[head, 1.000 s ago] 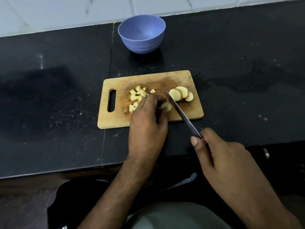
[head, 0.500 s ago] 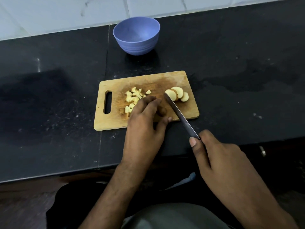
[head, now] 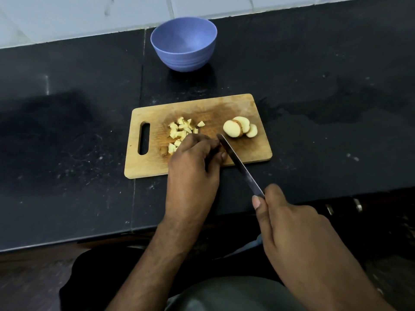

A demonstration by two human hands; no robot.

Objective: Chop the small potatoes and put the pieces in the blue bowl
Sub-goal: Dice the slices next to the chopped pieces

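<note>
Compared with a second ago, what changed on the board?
The left hand closed over the potato slice it was steadying, which showed beside the knife a second ago and is now hidden under the fingers. The right hand keeps its grip on the knife, blade beside the left fingers. The diced pieces, the three slices, the cutting board and the empty blue bowl stayed as they were.

My left hand (head: 193,167) covers whatever piece lies under its curled fingers (head: 203,142) on the cutting board (head: 258,151), along with some of the diced potato pieces (head: 179,131). My right hand (head: 292,223) hides the knife (head: 238,164) handle entirely. Both forearms run off the bottom edge
</note>
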